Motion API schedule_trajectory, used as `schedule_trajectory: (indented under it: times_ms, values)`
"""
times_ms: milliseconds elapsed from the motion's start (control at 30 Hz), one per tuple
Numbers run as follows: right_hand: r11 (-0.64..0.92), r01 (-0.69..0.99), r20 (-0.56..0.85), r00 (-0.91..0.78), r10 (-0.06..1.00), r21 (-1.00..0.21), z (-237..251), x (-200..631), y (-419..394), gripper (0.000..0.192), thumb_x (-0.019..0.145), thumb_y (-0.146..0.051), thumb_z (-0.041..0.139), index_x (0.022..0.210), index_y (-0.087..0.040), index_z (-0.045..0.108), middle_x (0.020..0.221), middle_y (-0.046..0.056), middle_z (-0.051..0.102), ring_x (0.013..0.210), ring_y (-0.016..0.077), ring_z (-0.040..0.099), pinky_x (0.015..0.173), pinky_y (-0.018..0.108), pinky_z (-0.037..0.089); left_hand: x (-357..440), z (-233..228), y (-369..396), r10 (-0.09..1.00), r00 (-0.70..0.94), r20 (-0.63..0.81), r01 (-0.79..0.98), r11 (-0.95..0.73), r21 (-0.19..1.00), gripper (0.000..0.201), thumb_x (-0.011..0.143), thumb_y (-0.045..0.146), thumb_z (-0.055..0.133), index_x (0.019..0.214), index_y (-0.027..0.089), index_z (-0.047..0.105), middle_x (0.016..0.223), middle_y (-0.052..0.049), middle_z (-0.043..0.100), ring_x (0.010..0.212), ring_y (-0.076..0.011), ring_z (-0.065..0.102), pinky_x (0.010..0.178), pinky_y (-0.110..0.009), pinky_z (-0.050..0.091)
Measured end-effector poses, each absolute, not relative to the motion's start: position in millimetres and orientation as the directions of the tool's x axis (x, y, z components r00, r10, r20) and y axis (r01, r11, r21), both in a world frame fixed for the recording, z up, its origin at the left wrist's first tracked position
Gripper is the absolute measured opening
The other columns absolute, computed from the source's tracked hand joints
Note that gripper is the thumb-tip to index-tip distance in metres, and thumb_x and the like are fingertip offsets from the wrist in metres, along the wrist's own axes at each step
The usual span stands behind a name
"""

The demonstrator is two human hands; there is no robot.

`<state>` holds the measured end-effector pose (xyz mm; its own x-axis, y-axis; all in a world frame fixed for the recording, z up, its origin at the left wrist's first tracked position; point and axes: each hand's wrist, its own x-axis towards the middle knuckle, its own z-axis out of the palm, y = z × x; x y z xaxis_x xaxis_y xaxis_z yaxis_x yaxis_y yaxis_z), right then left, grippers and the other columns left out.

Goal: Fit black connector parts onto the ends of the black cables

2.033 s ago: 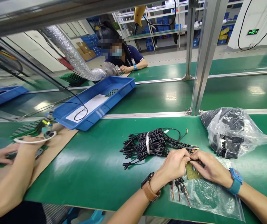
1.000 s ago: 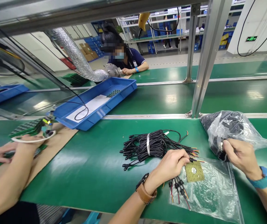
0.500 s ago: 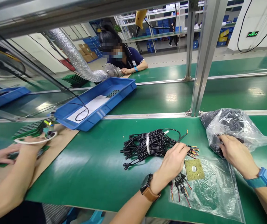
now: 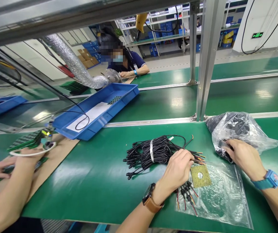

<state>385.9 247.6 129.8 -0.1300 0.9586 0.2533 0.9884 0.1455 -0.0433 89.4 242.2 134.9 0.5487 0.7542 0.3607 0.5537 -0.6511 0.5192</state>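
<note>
black cable bundle [image 4: 161,151], just one, one bag [image 4: 241,124], right fingers [image 4: 229,142] perhaps inside

Cable bundle [image 4: 161,149]: black, is being banded in white, coloured wire ends being pointed right | Plastic bag [image 4: 237,124]: clear, crumpled, is being sited right of bundle, black contents being shown through | Short leads [image 4: 188,197]: black, are being fanned nearer than bundle, bright tips being exposed
</note>
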Motion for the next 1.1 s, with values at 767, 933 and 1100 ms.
schedule_trajectory:
  times_ms: [767, 933, 1100]
  values:
    - [0.343, 0.882, 0.162, -0.306, 0.938, -0.322, 143.3, 393.7, 246.1, 0.013, 0.093, -0.029, 0.052, 0.086, -0.022, 0.06, 0.083, 0.006, 0.067, 0.083, 0.026, 0.06, 0.073, 0.038, 0.047, 84.1, 145.3, 237.6, 0.727, 0.687, -0.01, 0.669, -0.626, 0.4, 0.016, 0.096, 0.013, 0.058, 0.082, 0.018, 0.055, 0.084, -0.001, 0.062, 0.076, -0.0171, 0.06, 0.066, -0.03, 0.04]
    - [0.279, 0.858, 0.35, -0.126, 0.928, -0.431, 159.7, 381.7, 240.3, 0.008, 0.09, -0.03, 0.057, 0.088, -0.022, 0.058, 0.078, 0.003, 0.066, 0.068, 0.0204, 0.062, 0.062, 0.032, 0.047, 86.7, 143.2, 235.5, 0.721, 0.693, 0.02, 0.694, -0.674, 0.253, 0.021, 0.096, 0.012, 0.056, 0.076, 0.017, 0.056, 0.078, -0.001, 0.061, 0.073, -0.0181, 0.059, 0.062, -0.033, 0.036]
    - [0.566, 0.68, 0.574, -0.253, 0.778, -0.467, 165.2, 355.8, 224.8, 0.006, 0.093, -0.021, 0.059, 0.099, -0.021, 0.057, 0.081, 0.004, 0.067, 0.066, 0.0175, 0.062, 0.062, 0.03, 0.051, 89.0, 142.4, 235.4, 0.72, 0.694, 0.011, 0.703, -0.681, 0.205, 0.022, 0.098, 0.015, 0.054, 0.077, 0.017, 0.058, 0.078, -0.001, 0.062, 0.072, -0.0186, 0.06, 0.063, -0.033, 0.038]
